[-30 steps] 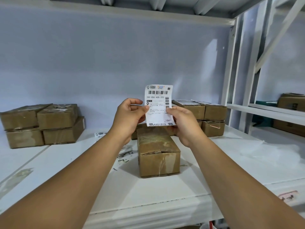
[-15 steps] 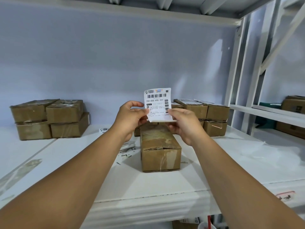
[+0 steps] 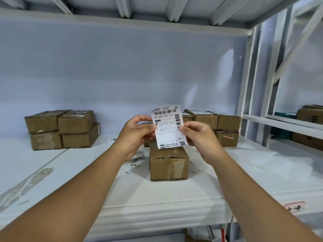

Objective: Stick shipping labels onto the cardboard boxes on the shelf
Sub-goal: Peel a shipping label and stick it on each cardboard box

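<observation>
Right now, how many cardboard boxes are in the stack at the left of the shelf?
4: top left box, top right box, bottom left box, bottom right box. Others may be hidden behind them.

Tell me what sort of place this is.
Probably a warehouse or parcel-packing stockroom: white metal shelving holds stacks of brown taped cardboard boxes, and a white barcoded shipping label is being held up in front.
</observation>
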A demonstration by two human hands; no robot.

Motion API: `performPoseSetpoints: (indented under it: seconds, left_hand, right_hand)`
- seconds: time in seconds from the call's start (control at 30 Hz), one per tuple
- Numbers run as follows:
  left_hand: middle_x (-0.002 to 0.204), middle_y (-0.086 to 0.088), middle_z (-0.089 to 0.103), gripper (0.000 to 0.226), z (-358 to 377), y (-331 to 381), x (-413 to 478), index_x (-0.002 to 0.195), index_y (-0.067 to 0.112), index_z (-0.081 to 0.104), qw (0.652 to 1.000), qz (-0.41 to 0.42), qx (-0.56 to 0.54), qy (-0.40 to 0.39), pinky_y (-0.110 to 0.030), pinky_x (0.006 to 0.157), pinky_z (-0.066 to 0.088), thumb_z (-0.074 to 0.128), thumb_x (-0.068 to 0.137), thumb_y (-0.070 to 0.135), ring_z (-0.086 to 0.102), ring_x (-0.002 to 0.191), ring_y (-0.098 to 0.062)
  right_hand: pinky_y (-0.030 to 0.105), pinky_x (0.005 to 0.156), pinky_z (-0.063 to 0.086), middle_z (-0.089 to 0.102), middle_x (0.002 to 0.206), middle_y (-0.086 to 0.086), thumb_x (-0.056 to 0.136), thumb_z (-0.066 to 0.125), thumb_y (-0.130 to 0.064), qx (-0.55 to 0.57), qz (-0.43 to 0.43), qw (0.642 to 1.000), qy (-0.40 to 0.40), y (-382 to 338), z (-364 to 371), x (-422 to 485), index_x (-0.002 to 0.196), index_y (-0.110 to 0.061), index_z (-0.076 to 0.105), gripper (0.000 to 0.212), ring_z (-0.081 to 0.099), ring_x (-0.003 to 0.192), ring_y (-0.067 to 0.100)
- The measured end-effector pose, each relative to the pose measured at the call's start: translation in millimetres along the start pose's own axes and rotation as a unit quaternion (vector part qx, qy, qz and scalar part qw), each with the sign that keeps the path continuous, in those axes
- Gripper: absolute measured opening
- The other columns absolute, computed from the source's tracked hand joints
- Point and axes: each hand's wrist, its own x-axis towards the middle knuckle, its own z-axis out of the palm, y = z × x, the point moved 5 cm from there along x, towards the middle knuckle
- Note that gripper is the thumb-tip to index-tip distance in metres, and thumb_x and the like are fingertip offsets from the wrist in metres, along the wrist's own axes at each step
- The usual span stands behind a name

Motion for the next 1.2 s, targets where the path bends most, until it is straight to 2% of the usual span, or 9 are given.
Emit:
performPoseSetpoints:
  seconds: [0.07,0.17,0.3,0.4,0.57,0.8,0.97,1.2]
  left_hand:
    - [0.079,-0.006,0.073,0.015,-1,2,1,0.094,0.013,0.057,1.000,0.007,-0.003,-0.001,-0.029,0.065,0.055,0.059,0.087,0.000,0.065,0.066,-0.019]
    - [0.078,-0.006,0.074,0.015,0,3,0,0.096,0.014,0.056,0.999,0.002,-0.037,-0.006,-0.028,0.061,0.057,0.056,0.088,0.000,0.067,0.063,-0.018]
    - [0.075,-0.006,0.072,0.017,-1,4,0,0.094,0.014,0.057,0.998,-0.004,-0.055,-0.008,-0.024,0.056,0.054,0.054,0.089,-0.002,0.065,0.061,-0.015]
    - [0.076,-0.005,0.072,0.018,0,2,-1,0.094,0.012,0.056,0.998,-0.013,-0.047,-0.029,-0.024,0.056,0.055,0.052,0.089,-0.005,0.066,0.061,-0.015]
    - [0.085,-0.008,0.073,0.019,2,0,-3,0.097,0.012,0.057,0.996,-0.044,-0.029,-0.076,-0.027,0.068,0.058,0.055,0.088,-0.005,0.069,0.071,-0.019]
    - [0.090,-0.009,0.072,0.016,-5,-5,-5,0.095,0.013,0.058,0.994,-0.072,0.033,-0.078,-0.026,0.070,0.057,0.061,0.086,0.001,0.068,0.073,-0.017]
    - [0.089,-0.009,0.072,0.019,-3,-4,-5,0.096,0.011,0.057,0.994,-0.071,0.012,-0.081,-0.025,0.071,0.058,0.063,0.083,-0.001,0.070,0.075,-0.016]
    - [0.085,-0.006,0.071,0.020,-2,-8,-6,0.093,0.013,0.058,0.991,-0.085,0.069,-0.073,-0.026,0.074,0.054,0.064,0.083,-0.003,0.067,0.071,-0.013]
  right_hand:
    - [0.014,0.054,0.046,0.072,0.073,-0.004,0.092,0.058,-0.006,0.030,0.000,1.000,-0.008,0,1,0,0.079,-0.011,0.067,0.017,0.065,0.061,0.005]
    - [0.019,0.059,0.051,0.073,0.076,0.000,0.091,0.059,-0.006,0.038,0.011,0.999,-0.030,2,4,0,0.076,-0.011,0.066,0.017,0.065,0.061,0.011]
    - [0.027,0.062,0.045,0.061,0.074,0.012,0.088,0.063,-0.010,0.034,0.036,0.998,-0.039,7,5,1,0.070,-0.009,0.066,0.019,0.055,0.047,0.012]
    - [0.028,0.060,0.040,0.057,0.069,0.010,0.088,0.063,-0.010,0.012,0.038,0.999,-0.034,7,4,2,0.071,-0.008,0.066,0.017,0.048,0.042,0.010]
    - [0.019,0.049,0.037,0.058,0.068,0.010,0.089,0.061,-0.008,-0.018,0.044,0.999,-0.017,9,-2,2,0.069,-0.008,0.066,0.020,0.041,0.047,0.014]
    - [0.021,0.051,0.029,0.052,0.051,-0.006,0.088,0.065,-0.010,-0.077,0.053,0.995,-0.037,12,1,0,0.065,-0.012,0.064,0.023,0.036,0.043,0.009]
    - [0.017,0.047,0.030,0.054,0.049,-0.008,0.087,0.064,-0.008,-0.066,0.060,0.995,-0.037,12,0,0,0.066,-0.010,0.065,0.022,0.035,0.042,0.008]
    - [0.020,0.050,0.030,0.054,0.052,-0.008,0.087,0.065,-0.008,-0.082,0.075,0.993,-0.044,17,1,3,0.061,-0.014,0.063,0.026,0.036,0.040,0.007]
